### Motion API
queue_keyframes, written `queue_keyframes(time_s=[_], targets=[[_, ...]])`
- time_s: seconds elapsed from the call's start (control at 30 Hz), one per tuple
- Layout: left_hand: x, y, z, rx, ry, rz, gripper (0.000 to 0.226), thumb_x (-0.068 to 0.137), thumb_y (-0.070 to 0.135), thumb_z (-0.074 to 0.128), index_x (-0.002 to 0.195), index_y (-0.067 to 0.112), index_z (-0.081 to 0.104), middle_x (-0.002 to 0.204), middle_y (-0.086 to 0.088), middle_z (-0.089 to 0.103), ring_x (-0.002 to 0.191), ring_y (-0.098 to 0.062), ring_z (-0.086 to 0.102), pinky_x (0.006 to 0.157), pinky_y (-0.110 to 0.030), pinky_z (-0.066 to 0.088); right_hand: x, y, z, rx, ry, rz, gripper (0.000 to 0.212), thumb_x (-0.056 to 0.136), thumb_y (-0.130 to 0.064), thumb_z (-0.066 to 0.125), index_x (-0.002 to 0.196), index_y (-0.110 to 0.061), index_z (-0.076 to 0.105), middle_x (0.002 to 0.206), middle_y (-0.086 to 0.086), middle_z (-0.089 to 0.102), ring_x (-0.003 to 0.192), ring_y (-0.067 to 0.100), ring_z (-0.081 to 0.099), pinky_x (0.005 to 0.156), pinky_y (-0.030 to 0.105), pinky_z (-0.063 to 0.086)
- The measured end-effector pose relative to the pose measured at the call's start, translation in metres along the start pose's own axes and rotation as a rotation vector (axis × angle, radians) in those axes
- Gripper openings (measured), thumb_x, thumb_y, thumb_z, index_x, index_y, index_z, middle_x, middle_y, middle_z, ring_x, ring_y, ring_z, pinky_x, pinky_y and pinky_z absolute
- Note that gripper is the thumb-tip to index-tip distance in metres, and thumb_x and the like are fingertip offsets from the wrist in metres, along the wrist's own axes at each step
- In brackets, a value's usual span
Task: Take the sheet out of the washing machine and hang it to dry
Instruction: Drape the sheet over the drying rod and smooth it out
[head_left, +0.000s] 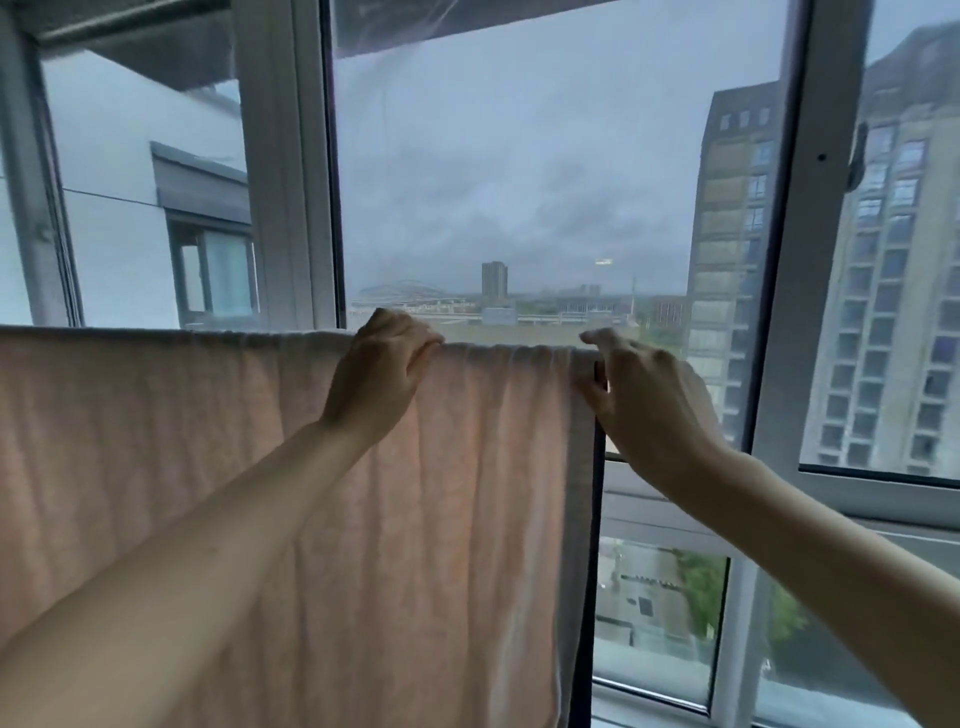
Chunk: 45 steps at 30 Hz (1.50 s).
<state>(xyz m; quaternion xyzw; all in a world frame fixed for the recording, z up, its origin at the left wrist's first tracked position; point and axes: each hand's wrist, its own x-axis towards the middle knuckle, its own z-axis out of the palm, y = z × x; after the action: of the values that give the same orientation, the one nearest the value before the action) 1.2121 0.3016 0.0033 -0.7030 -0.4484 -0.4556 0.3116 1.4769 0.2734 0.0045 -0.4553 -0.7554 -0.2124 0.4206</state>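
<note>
A pale pink sheet hangs draped over a horizontal rail in front of the window, filling the lower left of the view. The rail itself is hidden under the cloth. My left hand grips the top fold of the sheet, fingers curled over it. My right hand pinches the sheet's right edge at the top corner, thumb in front and fingers behind. A dark border runs down that right edge.
Right behind the sheet stands a large window with white frames. An opened window sash is at the right. Tall buildings and a grey sky lie outside. The lower window panes show the street far below.
</note>
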Motion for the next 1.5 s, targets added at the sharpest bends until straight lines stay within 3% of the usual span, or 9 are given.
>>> queue_keyframes(time_s=[0.1,0.23,0.4,0.53,0.73,0.87,1.03,1.27,1.5], targets=[[0.007,-0.002,0.002,-0.042,-0.047,-0.011,0.016,0.096,0.015,0.056,0.098,0.007,0.07,0.096,-0.005,0.066,0.098,-0.021,0.057,0.085,-0.036,0.049,0.019,0.0,-0.007,-0.171,-0.019,-0.036,0.015,0.093,-0.015,0.052,0.098,-0.019,0.065,0.097,0.001,0.062,0.076,0.03,0.063,0.059,0.031,0.041],[0.02,-0.007,0.003,-0.019,-0.083,-0.078,0.016,0.096,0.012,0.052,0.093,0.008,0.067,0.093,-0.004,0.065,0.095,-0.02,0.055,0.084,-0.034,0.046,0.037,0.009,-0.023,-0.141,0.024,0.015,0.016,0.093,-0.021,0.052,0.099,-0.022,0.067,0.1,0.0,0.059,0.083,0.028,0.06,0.062,0.031,0.038],[0.029,-0.011,0.007,-0.123,-0.148,-0.172,0.014,0.096,0.012,0.052,0.086,0.015,0.061,0.088,0.005,0.06,0.086,-0.015,0.058,0.077,-0.033,0.047,0.034,0.013,-0.02,-0.039,-0.133,0.003,0.012,0.087,-0.027,0.055,0.094,-0.023,0.064,0.108,-0.002,0.055,0.095,0.021,0.056,0.074,0.035,0.049],[0.029,-0.015,0.001,-0.148,-0.253,-0.192,0.018,0.099,0.021,0.048,0.088,0.016,0.062,0.085,0.004,0.065,0.081,-0.014,0.061,0.074,-0.034,0.049,0.043,0.005,-0.015,0.022,-0.177,-0.034,0.015,0.089,-0.029,0.056,0.096,-0.02,0.066,0.1,-0.001,0.065,0.08,0.018,0.06,0.066,0.028,0.045],[0.025,-0.04,-0.019,-0.109,-0.332,-0.182,0.028,0.101,0.027,0.044,0.081,0.013,0.059,0.067,0.011,0.058,0.064,-0.003,0.055,0.067,-0.032,0.045,0.055,-0.025,0.007,-0.003,-0.197,-0.121,0.019,0.092,-0.036,0.051,0.092,-0.021,0.062,0.089,-0.001,0.066,0.074,0.02,0.061,0.066,0.033,0.053],[0.022,-0.072,-0.031,-0.123,-0.369,-0.211,0.028,0.1,0.029,0.046,0.093,0.013,0.067,0.089,0.004,0.069,0.083,-0.009,0.062,0.079,-0.034,0.05,0.066,-0.049,0.025,0.026,-0.218,-0.14,0.022,0.094,-0.038,0.05,0.099,-0.021,0.062,0.093,0.002,0.068,0.08,0.022,0.064,0.069,0.036,0.055],[0.021,-0.106,-0.044,-0.252,-0.44,-0.219,0.018,0.098,0.027,0.052,0.106,0.024,0.067,0.101,0.015,0.066,0.096,0.004,0.059,0.081,-0.012,0.043,0.086,-0.079,0.054,0.218,-0.247,-0.066,0.02,0.089,-0.037,0.06,0.096,-0.02,0.068,0.091,-0.002,0.071,0.08,0.014,0.065,0.074,0.039,0.057],[0.024,-0.13,-0.046,-0.373,-0.534,-0.152,0.019,0.09,0.04,0.063,0.108,0.039,0.067,0.104,0.031,0.063,0.095,0.022,0.053,0.09,-0.01,0.04,0.105,-0.11,0.078,0.255,-0.253,-0.011,0.013,0.085,-0.03,0.069,0.09,-0.018,0.071,0.082,-0.008,0.069,0.071,-0.001,0.061,0.071,0.022,0.054],[0.028,-0.14,-0.026,-0.536,-0.364,-0.225,0.019,0.072,0.052,0.067,0.083,0.038,0.073,0.083,0.027,0.07,0.088,0.007,0.065,0.09,-0.037,0.053,0.105,-0.103,0.072,0.22,-0.283,0.071,0.013,0.083,-0.027,0.072,0.091,-0.017,0.071,0.083,-0.007,0.071,0.074,0.001,0.065,0.072,0.019,0.055]])
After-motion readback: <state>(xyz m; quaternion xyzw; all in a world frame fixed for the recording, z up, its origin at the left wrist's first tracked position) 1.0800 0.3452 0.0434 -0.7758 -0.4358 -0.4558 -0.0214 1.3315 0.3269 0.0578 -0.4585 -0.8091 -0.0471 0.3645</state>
